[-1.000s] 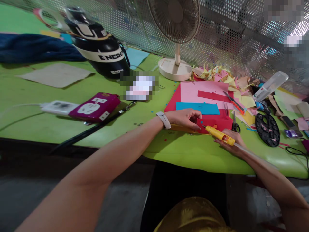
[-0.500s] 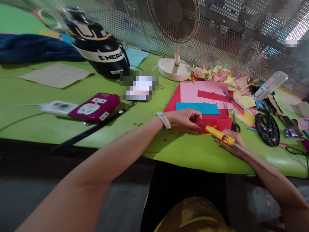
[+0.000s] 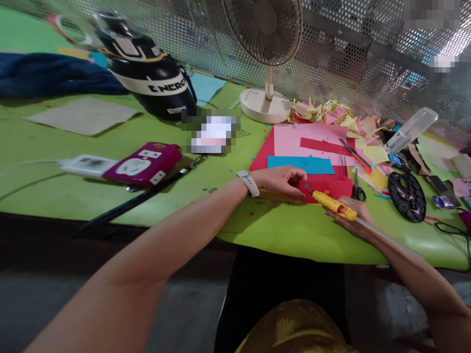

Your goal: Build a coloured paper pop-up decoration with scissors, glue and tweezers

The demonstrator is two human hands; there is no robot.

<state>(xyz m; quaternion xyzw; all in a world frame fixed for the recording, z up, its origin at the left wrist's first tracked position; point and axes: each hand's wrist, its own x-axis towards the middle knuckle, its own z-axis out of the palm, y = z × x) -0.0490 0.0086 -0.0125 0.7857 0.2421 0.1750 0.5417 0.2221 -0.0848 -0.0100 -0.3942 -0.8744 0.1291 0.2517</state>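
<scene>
My left hand [image 3: 285, 180], with a pale watch on its wrist, pinches the left end of a red paper strip [image 3: 333, 188]. A small blue dot sits on the strip close to my fingertips. My right hand [image 3: 353, 214] is closed around a yellow glue gun [image 3: 334, 204], with a clear glue stick running out of its back. The gun's nozzle points left and meets the red strip near the blue dot. Behind the strip lie a blue paper strip [image 3: 300, 164], a narrower red strip [image 3: 326, 145] and a pink sheet [image 3: 290, 137] on red paper.
Scissors [image 3: 357, 189], an orange cutter [image 3: 362, 163] and a black palette [image 3: 407, 197] lie to the right, before a heap of paper scraps [image 3: 334, 112]. A fan [image 3: 265, 107] stands behind. On the left are a purple power socket [image 3: 145, 164], a phone [image 3: 213, 135] and a large black bottle [image 3: 150, 81].
Both hands, the red strip and the glue gun keep almost the same position. The whole view has shifted very slightly.
</scene>
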